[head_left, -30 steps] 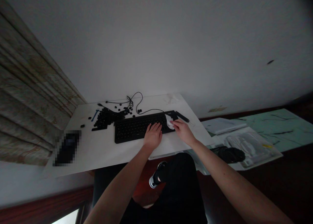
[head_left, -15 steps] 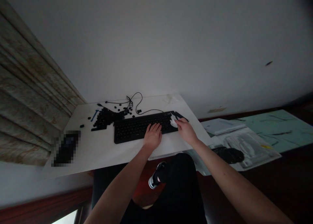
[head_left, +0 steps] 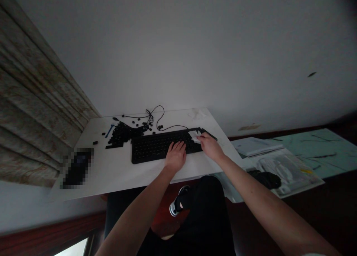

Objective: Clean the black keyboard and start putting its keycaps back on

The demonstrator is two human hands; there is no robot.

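Observation:
A black keyboard (head_left: 150, 149) with its keycaps off lies on the white table (head_left: 117, 174). My left hand (head_left: 176, 156) rests palm down on its front middle part, fingers stretched out. Over the keyboard's right end, my right hand (head_left: 209, 146) pinches a crumpled white tissue (head_left: 194, 136), which touches the keyboard's upper surface. A heap of loose black keycaps (head_left: 119, 134) lies just left of the keyboard, with several more scattered behind it. Beside the heap is a small blue tool (head_left: 109, 131), too small to make out its exact kind.
A black cable (head_left: 163, 116) curls behind the keyboard toward the wall. A pixelated dark object (head_left: 76, 168) lies at the table's left. To the right, lower down, are a white box-like item (head_left: 255, 146), a clear plastic package (head_left: 276, 172) and a marbled green surface (head_left: 318, 152).
The tissue is now spread further left over the keyboard, and my right hand has shifted slightly. My left hand stays on the keyboard. The whole view has moved a little.

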